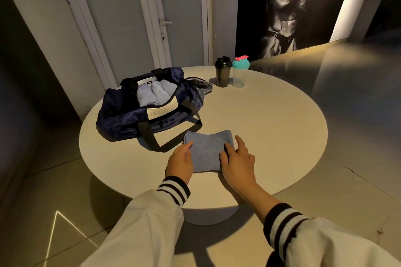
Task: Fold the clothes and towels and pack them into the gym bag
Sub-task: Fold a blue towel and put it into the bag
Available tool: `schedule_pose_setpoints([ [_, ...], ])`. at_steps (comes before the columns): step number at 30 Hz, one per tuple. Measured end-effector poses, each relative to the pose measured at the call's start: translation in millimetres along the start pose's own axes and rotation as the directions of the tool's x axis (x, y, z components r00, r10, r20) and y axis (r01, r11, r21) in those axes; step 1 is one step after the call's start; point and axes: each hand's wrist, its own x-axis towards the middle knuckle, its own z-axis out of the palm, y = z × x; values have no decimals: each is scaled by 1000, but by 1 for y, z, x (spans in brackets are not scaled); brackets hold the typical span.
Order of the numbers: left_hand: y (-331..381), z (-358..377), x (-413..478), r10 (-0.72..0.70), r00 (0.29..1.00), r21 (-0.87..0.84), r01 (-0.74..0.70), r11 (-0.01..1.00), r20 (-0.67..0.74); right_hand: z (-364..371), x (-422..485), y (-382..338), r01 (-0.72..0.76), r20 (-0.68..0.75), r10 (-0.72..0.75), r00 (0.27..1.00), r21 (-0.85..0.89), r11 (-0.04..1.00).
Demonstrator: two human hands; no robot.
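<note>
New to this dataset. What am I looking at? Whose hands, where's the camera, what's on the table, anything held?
No robot here: these are a person's two bare hands, filmed by one wide-angle camera on their head, looking forward and down. That is the only view. The left hand and right hand rest with relaxed fingers on the two sides of a folded blue towel, flat on a round table; nothing is lifted. To the left stands an open navy gym bag with pale blue folded cloths already inside. Behind are a black shaker bottle and a clear bottle with a teal lid.
</note>
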Motion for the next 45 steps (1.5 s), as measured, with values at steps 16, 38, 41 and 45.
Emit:
schedule_pose_setpoints([
  [16,1,4,0,46,969,611,-189,768,243,9,-2,-2,190,74,-180,981,-174,966],
  [38,-6,-23,-36,291,921,284,-361,888,261,-3,-11,26,225,112,-249,962,188,956],
  [41,-5,-32,-50,161,965,113,-187,976,205,-3,-17,22,271,68,-295,953,249,930],
  [45,0,-30,-54,208,955,157,-243,957,212,-11,-23,10,274,5,-285,959,259,926],
])
